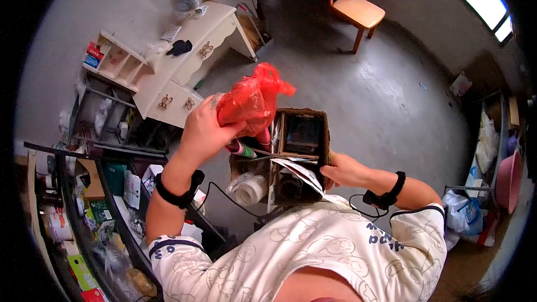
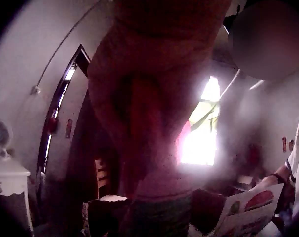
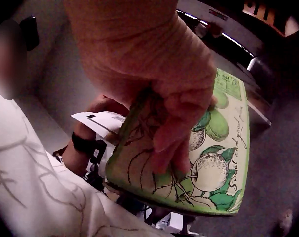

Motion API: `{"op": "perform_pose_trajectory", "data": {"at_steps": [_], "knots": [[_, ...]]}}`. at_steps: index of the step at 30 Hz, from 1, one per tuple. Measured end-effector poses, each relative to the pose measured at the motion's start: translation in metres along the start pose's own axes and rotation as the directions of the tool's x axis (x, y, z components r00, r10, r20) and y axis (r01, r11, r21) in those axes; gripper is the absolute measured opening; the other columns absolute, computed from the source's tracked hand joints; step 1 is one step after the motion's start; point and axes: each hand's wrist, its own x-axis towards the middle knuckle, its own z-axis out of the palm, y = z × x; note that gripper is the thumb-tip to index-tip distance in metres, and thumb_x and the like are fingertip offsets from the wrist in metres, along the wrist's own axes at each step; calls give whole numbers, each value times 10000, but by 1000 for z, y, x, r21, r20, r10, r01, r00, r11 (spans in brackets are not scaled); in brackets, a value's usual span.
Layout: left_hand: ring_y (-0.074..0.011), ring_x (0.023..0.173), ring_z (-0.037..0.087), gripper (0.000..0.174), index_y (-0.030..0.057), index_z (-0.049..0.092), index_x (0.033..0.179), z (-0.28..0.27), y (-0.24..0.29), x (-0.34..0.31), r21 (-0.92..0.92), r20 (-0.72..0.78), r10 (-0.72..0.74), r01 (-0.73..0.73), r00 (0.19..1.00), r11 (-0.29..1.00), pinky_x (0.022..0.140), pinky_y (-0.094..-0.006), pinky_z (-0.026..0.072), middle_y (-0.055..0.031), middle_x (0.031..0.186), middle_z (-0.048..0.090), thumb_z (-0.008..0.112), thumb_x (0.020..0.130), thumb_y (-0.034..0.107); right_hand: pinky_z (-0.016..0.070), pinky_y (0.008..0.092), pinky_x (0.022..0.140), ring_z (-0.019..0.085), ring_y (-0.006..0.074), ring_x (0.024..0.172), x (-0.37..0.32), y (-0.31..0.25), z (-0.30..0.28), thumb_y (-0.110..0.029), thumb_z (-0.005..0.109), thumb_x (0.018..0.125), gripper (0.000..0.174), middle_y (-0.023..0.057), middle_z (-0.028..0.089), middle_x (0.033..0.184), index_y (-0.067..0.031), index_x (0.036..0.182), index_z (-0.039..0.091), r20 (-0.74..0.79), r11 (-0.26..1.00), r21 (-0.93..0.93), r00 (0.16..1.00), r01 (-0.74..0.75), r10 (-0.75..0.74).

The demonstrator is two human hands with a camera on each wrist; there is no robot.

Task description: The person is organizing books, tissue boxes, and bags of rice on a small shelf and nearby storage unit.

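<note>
In the head view my left hand (image 1: 206, 131) grips a crumpled red plastic bag (image 1: 249, 103), raised over the left side of a divided cardboard box (image 1: 326, 134). My right hand (image 1: 345, 171) holds the box's right wall. The right wrist view has that hand (image 3: 164, 84) with its fingers over the edge of a box side (image 3: 209, 170) printed with green fruit. Inside the box are a dark flat item (image 1: 303, 133), papers (image 1: 302, 172) and a white roll (image 1: 248, 190). A pink and green tube (image 1: 244, 149) shows under the bag. The left wrist view is dark around my left hand (image 2: 149, 89).
A white desk (image 1: 179, 72) with a fan (image 1: 186, 1) stands at the upper left. Crowded shelves (image 1: 70, 190) line the lower left. A wooden chair (image 1: 358, 11) is at the top, and a rack with a pink basin (image 1: 508, 182) is at the right.
</note>
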Motion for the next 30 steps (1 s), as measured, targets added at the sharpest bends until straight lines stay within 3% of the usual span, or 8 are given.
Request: {"op": "perform_pose_trajectory", "data": {"at_steps": [5, 8, 13, 15, 16, 20, 24, 30], "knots": [[-340, 847, 579, 424, 81, 573, 1042, -11, -80, 48, -74, 229, -133, 153, 964, 985, 750, -377, 461, -169, 903, 612, 675, 694, 300, 496, 315, 586, 621, 192, 611, 50, -44, -10, -140, 403, 803, 408, 133, 610, 756, 39, 1162, 330, -46, 995, -68, 996, 69, -73], [-210, 813, 592, 469, 84, 563, 1088, -17, -133, 70, -117, 666, -222, 394, 712, 912, 757, -320, 453, -126, 884, 632, 660, 732, 373, 488, 281, 567, 636, 167, 653, 76, -67, -11, -117, 398, 828, 286, 90, 632, 787, -19, 1091, 456, -27, 997, 7, 996, -81, 82], [-152, 840, 572, 445, 38, 587, 1042, -25, -158, 87, -334, 698, -113, 461, 707, 822, 776, -304, 449, -93, 898, 637, 678, 734, 345, 506, 314, 584, 615, 176, 637, 105, -76, -17, -122, 399, 821, 396, 121, 607, 771, 6, 1190, 332, -43, 998, 54, 999, 13, -11], [-171, 822, 586, 449, 37, 584, 1039, -12, -187, 98, -379, 504, -90, 314, 859, 870, 753, -315, 451, -117, 873, 636, 674, 730, 351, 510, 317, 593, 614, 179, 639, 113, -88, -22, -117, 398, 824, 402, 125, 606, 778, 5, 1200, 325, -52, 997, 79, 999, -3, 7], [-242, 807, 603, 384, 33, 583, 1021, -35, -158, 113, -127, 510, -229, 336, 829, 933, 730, -336, 451, -146, 861, 634, 632, 760, 309, 515, 320, 601, 613, 181, 641, 112, -92, -27, -113, 398, 826, 409, 129, 604, 784, 3, 1209, 319, -59, 994, 107, 998, -12, 19], [-343, 842, 575, 265, 28, 575, 1017, -44, -154, 128, -169, 335, -126, 191, 934, 967, 748, -353, 445, -169, 893, 620, 530, 807, 183, 522, 324, 619, 613, 188, 641, 128, -95, -45, -107, 404, 829, 430, 133, 602, 793, -10, 1235, 299, -75, 996, 83, 997, 42, -36], [-264, 936, 569, 266, 34, 558, 1068, -61, -154, 142, -222, 166, 110, -71, 980, 972, 821, -307, 425, -149, 981, 612, 451, 827, 77, 521, 333, 629, 613, 190, 640, 131, -104, -63, -104, 407, 830, 440, 133, 601, 792, -24, 1248, 291, -99, 994, 32, 990, 102, -98], [-121, 843, 544, 251, 11, 588, 1033, -43, -165, 163, -609, 389, -61, 306, 919, 732, 782, -256, 415, -36, 919, 623, 436, 836, 43, 499, 310, 577, 617, 169, 635, 133, -102, -89, -118, 411, 829, 379, 113, 613, 769, -22, 1192, 369, -39, 996, 39, 996, 86, -85]]}}
